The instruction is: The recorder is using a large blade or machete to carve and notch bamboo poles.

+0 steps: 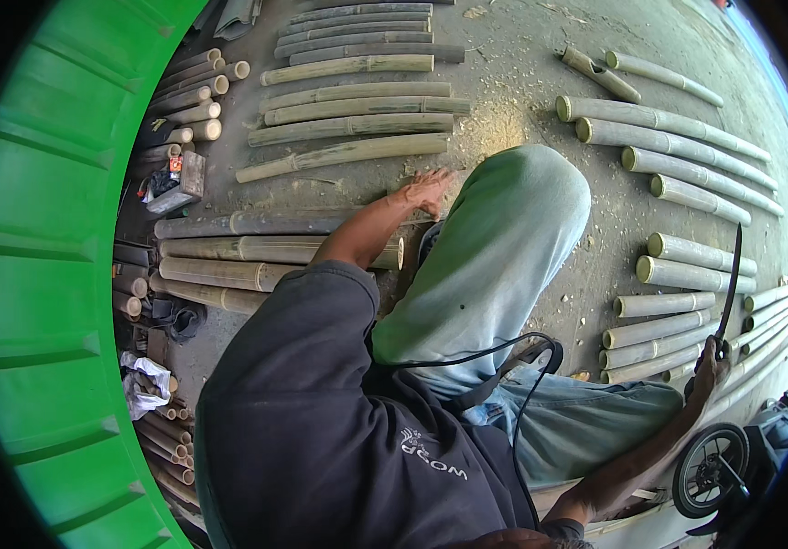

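My right hand, out at the far right past my knee, is wrapped round the handle of a tool with a long, narrow, dark blade. The blade points up and away; whether it is a saw or a long knife I cannot tell. Ahead of me my left hand is stretched out with its fingers apart and nothing in it. It is just beyond the end of a dark bamboo pole, partly beside my raised knee. Next to that pole, a paler bamboo pole runs under my left forearm.
Cut bamboo lengths lie in rows ahead, with more bamboo pieces on the right. Sawdust covers the ground between. A green corrugated sheet walls the left side. A small wheel stands at lower right. A black cord crosses my lap.
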`<action>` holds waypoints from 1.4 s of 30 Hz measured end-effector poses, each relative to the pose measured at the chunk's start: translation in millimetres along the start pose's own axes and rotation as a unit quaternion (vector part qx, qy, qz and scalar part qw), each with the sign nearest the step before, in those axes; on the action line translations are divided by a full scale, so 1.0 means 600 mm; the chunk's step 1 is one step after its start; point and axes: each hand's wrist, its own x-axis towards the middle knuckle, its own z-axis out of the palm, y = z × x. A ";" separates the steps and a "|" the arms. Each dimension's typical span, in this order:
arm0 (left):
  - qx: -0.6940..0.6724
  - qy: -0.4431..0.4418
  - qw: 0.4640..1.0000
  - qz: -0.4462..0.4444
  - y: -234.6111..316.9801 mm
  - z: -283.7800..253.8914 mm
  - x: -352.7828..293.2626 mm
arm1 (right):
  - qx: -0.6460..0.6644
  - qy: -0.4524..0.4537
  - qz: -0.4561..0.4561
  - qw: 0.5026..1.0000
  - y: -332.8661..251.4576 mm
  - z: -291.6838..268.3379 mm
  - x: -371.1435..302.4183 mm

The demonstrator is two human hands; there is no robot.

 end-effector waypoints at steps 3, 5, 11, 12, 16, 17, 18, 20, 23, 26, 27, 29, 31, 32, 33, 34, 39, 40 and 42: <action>-0.059 0.040 0.997 -0.012 -0.019 -0.016 -0.049 | -0.008 -0.008 0.009 1.000 -0.009 0.037 0.013; -0.059 0.116 0.991 -0.020 0.038 -0.033 -0.065 | -0.062 -0.006 -0.001 0.998 0.022 0.039 0.037; -0.155 0.203 0.965 -0.067 0.062 -0.084 -0.249 | -0.151 -0.026 0.003 0.988 0.012 0.056 0.055; -0.108 0.209 0.964 -0.120 -0.012 -0.065 -0.316 | -0.174 -0.010 -0.108 0.979 0.014 0.116 0.091; -0.068 0.201 0.956 -0.201 -0.066 -0.073 -0.400 | -0.111 -0.111 -0.115 0.981 -0.044 0.167 0.098; -0.069 0.204 0.954 -0.208 -0.064 -0.078 -0.410 | -0.073 -0.123 -0.145 0.979 -0.040 0.176 0.104; -0.069 0.201 0.952 -0.221 -0.064 -0.091 -0.413 | -0.070 -0.124 -0.149 0.978 -0.057 0.182 0.097; -0.070 0.200 0.949 -0.232 -0.060 -0.109 -0.412 | -0.112 -0.139 -0.127 0.976 -0.088 0.189 0.084; -0.101 0.214 0.955 -0.180 -0.060 -0.129 -0.375 | -0.109 -0.117 -0.194 0.968 -0.110 0.195 0.048; -0.101 0.209 0.963 -0.138 -0.062 -0.145 -0.297 | -0.124 -0.107 -0.254 0.953 -0.084 0.181 0.044; -0.093 0.203 0.966 -0.130 -0.065 -0.150 -0.265 | -0.135 -0.105 -0.290 0.942 -0.082 0.175 0.040; -0.074 0.186 0.970 -0.135 -0.078 -0.153 -0.207 | -0.141 -0.133 -0.222 0.955 -0.095 0.173 0.014; -0.046 0.163 0.974 -0.152 -0.094 -0.150 -0.147 | -0.184 -0.148 -0.167 0.957 -0.124 0.174 -0.023; -0.027 0.152 0.974 -0.163 -0.107 -0.148 -0.129 | -0.230 -0.132 -0.198 0.944 -0.117 0.182 -0.027; -0.012 0.140 0.974 -0.179 -0.119 -0.137 -0.116 | -0.228 -0.148 -0.192 0.943 -0.127 0.190 -0.039; 0.003 0.129 0.975 -0.183 -0.125 -0.131 -0.093 | -0.240 -0.170 -0.163 0.942 -0.122 0.186 -0.043; 0.076 0.107 0.974 -0.187 -0.140 -0.093 -0.025 | -0.239 -0.170 -0.075 0.953 -0.078 0.188 -0.087; 0.091 0.107 0.973 -0.182 -0.146 -0.090 -0.015 | -0.232 -0.189 -0.056 0.953 -0.101 0.200 -0.095; 0.111 0.112 0.971 -0.178 -0.157 -0.076 -0.029 | -0.178 -0.184 -0.038 0.966 -0.047 0.237 -0.096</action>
